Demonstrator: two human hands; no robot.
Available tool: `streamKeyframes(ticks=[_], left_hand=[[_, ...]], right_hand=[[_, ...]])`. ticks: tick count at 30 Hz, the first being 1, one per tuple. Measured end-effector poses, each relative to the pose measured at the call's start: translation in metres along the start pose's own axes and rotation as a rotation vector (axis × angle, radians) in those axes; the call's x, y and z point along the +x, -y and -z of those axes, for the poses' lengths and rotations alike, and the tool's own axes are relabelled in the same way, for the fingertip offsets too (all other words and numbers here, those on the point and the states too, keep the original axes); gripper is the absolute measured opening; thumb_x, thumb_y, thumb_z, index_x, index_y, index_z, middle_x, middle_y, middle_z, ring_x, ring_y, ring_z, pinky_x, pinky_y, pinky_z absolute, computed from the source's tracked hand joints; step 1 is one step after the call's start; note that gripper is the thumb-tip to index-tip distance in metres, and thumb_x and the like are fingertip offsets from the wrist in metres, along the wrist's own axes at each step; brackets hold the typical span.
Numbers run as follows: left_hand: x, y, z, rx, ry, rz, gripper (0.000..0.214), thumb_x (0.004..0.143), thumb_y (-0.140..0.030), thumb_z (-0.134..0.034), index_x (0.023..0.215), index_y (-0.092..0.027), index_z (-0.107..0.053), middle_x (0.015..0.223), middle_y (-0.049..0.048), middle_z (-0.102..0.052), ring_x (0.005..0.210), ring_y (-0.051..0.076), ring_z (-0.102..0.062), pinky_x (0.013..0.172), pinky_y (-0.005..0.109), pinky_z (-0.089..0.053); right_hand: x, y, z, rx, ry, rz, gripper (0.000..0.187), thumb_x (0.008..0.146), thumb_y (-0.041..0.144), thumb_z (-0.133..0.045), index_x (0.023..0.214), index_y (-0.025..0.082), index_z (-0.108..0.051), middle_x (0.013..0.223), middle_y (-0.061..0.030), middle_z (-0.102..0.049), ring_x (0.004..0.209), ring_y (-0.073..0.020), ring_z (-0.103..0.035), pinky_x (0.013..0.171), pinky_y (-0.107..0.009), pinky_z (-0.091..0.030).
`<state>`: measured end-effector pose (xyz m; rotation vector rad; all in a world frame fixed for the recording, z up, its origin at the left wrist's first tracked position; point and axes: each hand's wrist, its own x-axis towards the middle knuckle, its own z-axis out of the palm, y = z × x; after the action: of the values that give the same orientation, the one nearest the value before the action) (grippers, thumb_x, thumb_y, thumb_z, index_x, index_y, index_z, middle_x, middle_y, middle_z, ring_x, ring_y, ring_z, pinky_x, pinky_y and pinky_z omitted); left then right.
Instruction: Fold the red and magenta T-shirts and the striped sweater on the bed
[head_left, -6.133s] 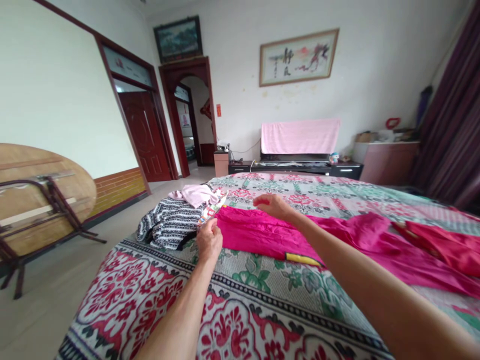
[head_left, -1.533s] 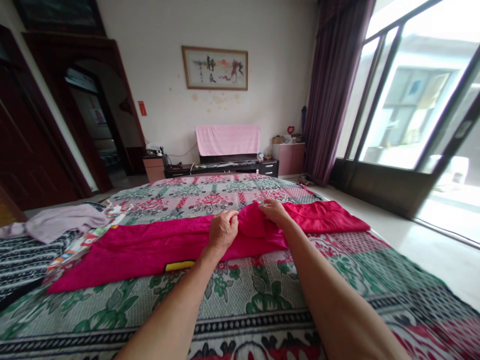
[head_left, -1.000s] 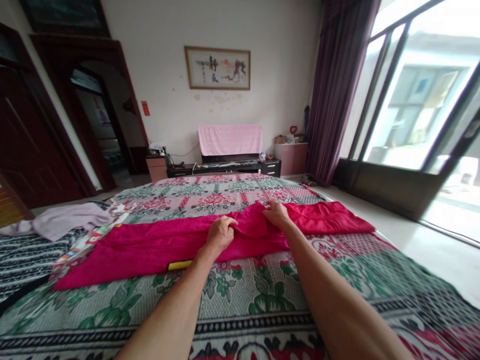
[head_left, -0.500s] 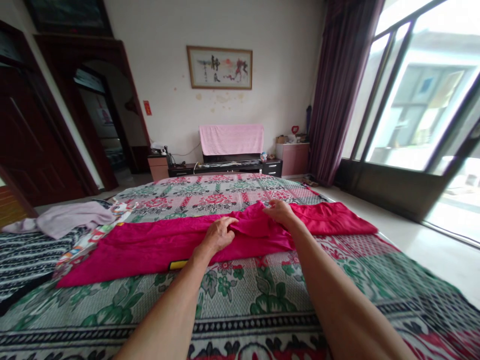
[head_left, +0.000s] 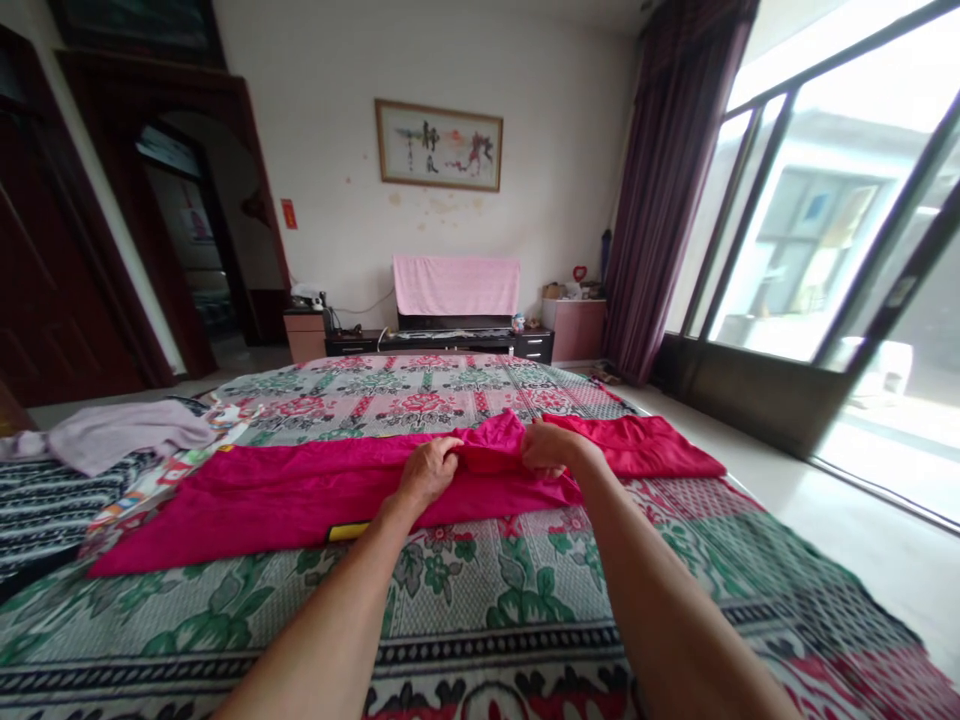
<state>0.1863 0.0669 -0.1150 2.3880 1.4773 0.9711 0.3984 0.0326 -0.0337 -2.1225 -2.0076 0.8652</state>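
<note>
A long magenta garment lies spread sideways over the bed, its middle bunched up between my hands. My left hand is closed, thumb and fingers pinching the cloth at the bunched part. To its right, my right hand has its fingers curled down around the same cloth; the fingertips are partly hidden. A yellow strip with a black border shows at the garment's near edge, left of my left forearm. Beyond my right wrist lies a flat, folded-looking red cloth; whether it joins the magenta one is hidden.
A patterned blanket covers the bed. At the left lie a pale lilac cloth and a black-and-white striped cloth. Past the bed stands a low black cabinet with a pink towel above it. Glass doors are on the right.
My right hand has turned down, its fingers curling tighter on the cloth. My left fingers have drawn together into a pinch. The whole view has shifted slightly.
</note>
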Motion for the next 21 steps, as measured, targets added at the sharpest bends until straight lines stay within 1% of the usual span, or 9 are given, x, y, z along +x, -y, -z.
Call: streamKeyframes(ticks=[2, 5, 9, 14, 18, 21], left_hand=[[0.001, 0.000, 0.002, 0.003, 0.002, 0.019, 0.042, 0.078, -0.010, -0.046, 0.112, -0.023, -0.067, 0.109, 0.0024, -0.070, 0.101, 0.016, -0.064, 0.093, 0.026, -0.046], [0.001, -0.002, 0.005, -0.003, -0.002, 0.041, 0.043, 0.078, -0.010, -0.044, 0.111, -0.024, -0.068, 0.103, 0.0026, -0.072, 0.094, 0.017, -0.066, 0.088, 0.026, -0.048], [0.002, -0.006, 0.008, -0.004, -0.020, 0.021, 0.041, 0.078, -0.007, -0.042, 0.099, -0.024, -0.072, 0.099, 0.0015, -0.073, 0.091, 0.016, -0.066, 0.088, 0.026, -0.047], [0.002, -0.007, 0.009, 0.045, -0.006, 0.002, 0.038, 0.074, -0.004, -0.041, 0.083, -0.022, -0.074, 0.097, 0.0019, -0.072, 0.092, 0.015, -0.064, 0.091, 0.026, -0.046], [0.002, -0.006, 0.009, 0.080, -0.004, 0.008, 0.036, 0.073, -0.005, -0.041, 0.079, -0.021, -0.073, 0.096, 0.0021, -0.071, 0.092, 0.015, -0.064, 0.090, 0.024, -0.045], [0.001, -0.006, 0.009, 0.117, 0.000, 0.028, 0.034, 0.075, -0.007, -0.041, 0.076, -0.021, -0.073, 0.094, 0.0031, -0.071, 0.088, 0.016, -0.063, 0.087, 0.025, -0.046]], right_hand=[[-0.001, 0.000, 0.002, 0.021, -0.028, 0.019, 0.013, 0.066, 0.007, -0.061, 0.056, 0.015, -0.061, 0.046, -0.0017, -0.059, 0.048, -0.0137, -0.058, 0.052, -0.026, -0.049], [-0.003, -0.003, 0.009, 0.062, -0.046, 0.044, 0.011, 0.064, 0.006, -0.060, 0.060, 0.016, -0.063, 0.049, -0.0022, -0.061, 0.048, -0.0148, -0.059, 0.050, -0.026, -0.048], [-0.002, -0.006, 0.014, 0.039, -0.052, 0.050, 0.011, 0.064, 0.008, -0.058, 0.058, 0.016, -0.063, 0.051, -0.0026, -0.063, 0.048, -0.0143, -0.059, 0.050, -0.025, -0.047], [0.002, -0.007, 0.011, 0.079, 0.032, 0.075, 0.010, 0.064, 0.009, -0.059, 0.057, 0.015, -0.063, 0.052, -0.0022, -0.063, 0.045, -0.0109, -0.056, 0.050, -0.023, -0.048], [0.002, -0.007, 0.010, 0.190, 0.131, 0.108, 0.006, 0.061, 0.010, -0.062, 0.062, 0.014, -0.066, 0.052, -0.0014, -0.064, 0.048, -0.0101, -0.057, 0.051, -0.022, -0.049], [-0.001, -0.005, 0.009, 0.211, 0.187, 0.095, 0.006, 0.060, 0.011, -0.064, 0.063, 0.014, -0.068, 0.052, -0.0016, -0.064, 0.049, -0.0098, -0.057, 0.052, -0.021, -0.049]])
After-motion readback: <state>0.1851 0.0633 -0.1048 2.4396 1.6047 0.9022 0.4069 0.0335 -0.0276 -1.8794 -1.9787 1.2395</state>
